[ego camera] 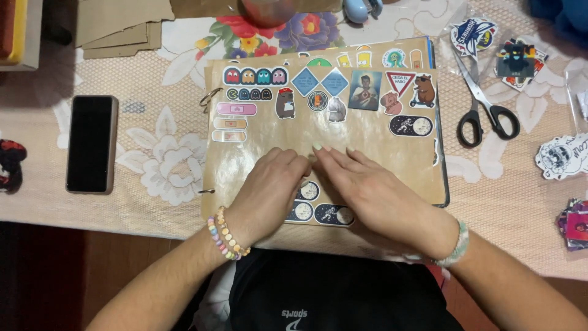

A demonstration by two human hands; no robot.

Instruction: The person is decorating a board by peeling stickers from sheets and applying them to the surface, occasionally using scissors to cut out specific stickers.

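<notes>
A ring-bound album page (pixel 257 156) of shiny tan sheet lies on the table, with many stickers along its top. My left hand (pixel 266 193) rests flat on the page's lower middle, fingers together, a bead bracelet on its wrist. My right hand (pixel 367 187) lies next to it, fingertips touching the left hand's fingertips and pressing on the page. Under and beside both hands sit dark oval stickers (pixel 334 214) with small space pictures. Neither hand grips anything that I can see.
A black phone (pixel 92 144) lies left of the album. Black-handled scissors (pixel 484 101) lie to the right, with loose stickers (pixel 560 156) and sticker packs (pixel 576 224) around them. Brown card sheets (pixel 122 24) sit at the back left. The table's front edge is near my body.
</notes>
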